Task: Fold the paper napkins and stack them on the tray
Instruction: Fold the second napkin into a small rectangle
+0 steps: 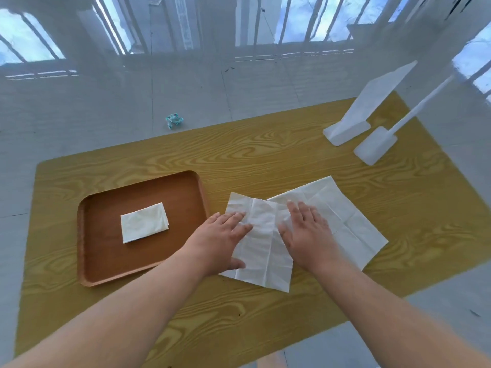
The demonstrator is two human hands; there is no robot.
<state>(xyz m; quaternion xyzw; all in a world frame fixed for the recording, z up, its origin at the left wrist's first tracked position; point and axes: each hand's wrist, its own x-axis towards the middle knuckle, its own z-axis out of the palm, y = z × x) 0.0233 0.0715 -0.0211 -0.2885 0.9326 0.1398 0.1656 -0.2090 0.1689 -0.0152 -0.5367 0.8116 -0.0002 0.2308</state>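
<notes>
A brown tray (106,264) lies at the left of the wooden table, with one folded white napkin (144,222) in its middle. Right of the tray an unfolded white napkin (261,251) lies flat, overlapping a second unfolded napkin (345,216) further right. My left hand (221,239) presses flat on the near napkin's left side, fingers straight. My right hand (305,232) lies flat on its right side, where the two napkins overlap.
The yellow wood-grain table (265,160) stands on a pale tiled floor. Two white stands (353,128) (377,147) sit at the table's far right corner. A small crumpled teal wrapper (174,120) lies on the floor beyond the far edge.
</notes>
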